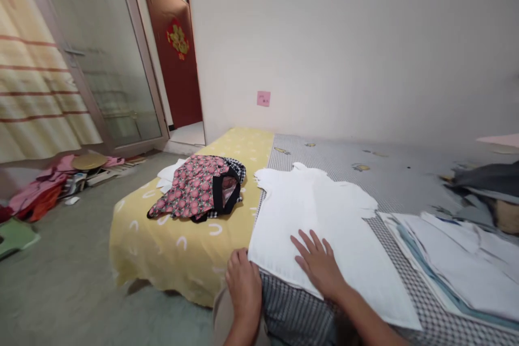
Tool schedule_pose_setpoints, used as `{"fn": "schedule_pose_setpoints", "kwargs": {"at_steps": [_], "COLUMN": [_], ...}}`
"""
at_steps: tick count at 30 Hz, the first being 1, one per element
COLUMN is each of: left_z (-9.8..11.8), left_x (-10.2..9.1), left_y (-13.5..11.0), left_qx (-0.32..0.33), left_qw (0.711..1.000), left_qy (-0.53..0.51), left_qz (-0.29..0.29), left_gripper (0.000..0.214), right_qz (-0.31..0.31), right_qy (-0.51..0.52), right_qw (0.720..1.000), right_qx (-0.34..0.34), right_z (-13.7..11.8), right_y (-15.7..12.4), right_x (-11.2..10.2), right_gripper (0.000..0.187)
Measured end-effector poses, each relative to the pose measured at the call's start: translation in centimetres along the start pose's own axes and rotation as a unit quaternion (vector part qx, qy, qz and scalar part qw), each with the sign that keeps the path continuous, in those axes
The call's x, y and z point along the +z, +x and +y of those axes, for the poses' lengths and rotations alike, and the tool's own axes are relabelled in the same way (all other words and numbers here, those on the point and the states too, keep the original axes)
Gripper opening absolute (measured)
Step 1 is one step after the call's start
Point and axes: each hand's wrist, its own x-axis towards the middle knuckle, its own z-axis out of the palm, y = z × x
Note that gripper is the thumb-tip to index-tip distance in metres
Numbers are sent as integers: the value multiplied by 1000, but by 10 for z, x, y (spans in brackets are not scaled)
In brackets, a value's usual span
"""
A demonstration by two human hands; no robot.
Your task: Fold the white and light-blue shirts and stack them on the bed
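A white short-sleeved shirt (300,205) lies spread on the bed, its collar toward the wall and its hem toward me. My right hand (318,262) rests flat on the lower part of the shirt with fingers spread. At the left hem corner is my left hand (244,284), its fingers bent and pressed together on the edge of the cloth; the fingertips are partly hidden. To the left sits a crumpled pink-patterned garment (190,184) with a black waistband.
A stack of folded white and blue clothes (470,265) lies at the right, with dark clothing (490,184) behind it. A yellow bed cover (170,259) hangs over the left edge. Clothes and other items (57,184) lie on the floor at left. A wall (344,54) stands behind the bed.
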Motion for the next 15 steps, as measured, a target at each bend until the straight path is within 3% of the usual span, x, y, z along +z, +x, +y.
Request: {"fn": "schedule_pose_setpoints", "kwargs": {"at_steps": [3,6,10,15], "left_z": [-3,-9,-13,-18], "left_x": [7,17,33,58], "left_y": [1,3,4,3], "left_qx": [10,14,1,1], "left_qw": [1000,1000,1000,997], "left_qy": [20,10,16,73], "left_qz": [-13,-12,1,12], "left_gripper": [30,31,33,43], "right_qz": [-27,-37,-11,-17], "right_qy": [4,66,178,173], "right_qw": [1000,997,984,984], "right_qx": [-8,2,7,26], "right_z": [5,12,2,-38], "right_y": [2,25,89,178], "right_x": [12,-2,-20,-7], "right_gripper": [48,43,46,45]}}
